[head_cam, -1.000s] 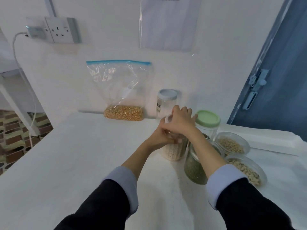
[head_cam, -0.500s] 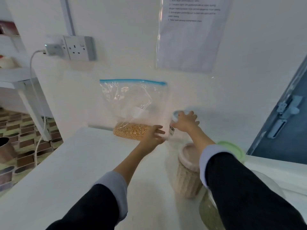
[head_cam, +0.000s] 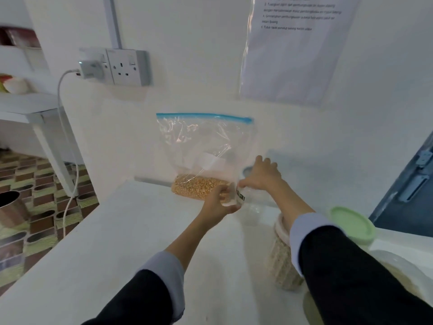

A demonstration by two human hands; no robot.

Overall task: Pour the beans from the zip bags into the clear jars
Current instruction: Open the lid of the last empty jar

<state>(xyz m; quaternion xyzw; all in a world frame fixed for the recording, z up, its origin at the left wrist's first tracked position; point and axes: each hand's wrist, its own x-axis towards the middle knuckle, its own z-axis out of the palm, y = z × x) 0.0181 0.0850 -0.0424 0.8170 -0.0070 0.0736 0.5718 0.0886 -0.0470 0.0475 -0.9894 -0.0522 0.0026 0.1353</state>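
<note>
A clear zip bag (head_cam: 201,146) with a blue seal leans upright against the wall, yellow beans (head_cam: 199,187) pooled in its bottom. Right beside its lower right corner stands an empty clear jar (head_cam: 251,207) with a small label. My left hand (head_cam: 219,204) grips the jar's left side, fingers curled round it in front of the bag's corner. From above, my right hand (head_cam: 262,175) curls over the jar's grey lid (head_cam: 246,170), which is mostly hidden under the palm.
A lidded jar of pale beans (head_cam: 280,266) stands under my right forearm, with a green-lidded jar (head_cam: 353,225) and a bowl (head_cam: 403,266) to its right. The white table's (head_cam: 121,231) left edge drops to a tiled floor with a metal can (head_cam: 11,208). A cable (head_cam: 62,118) hangs from the wall socket.
Both hands left the pale-bean jar and reached back to the empty jar by the bag. My right hand took its lid first, then my left hand closed on its side.
</note>
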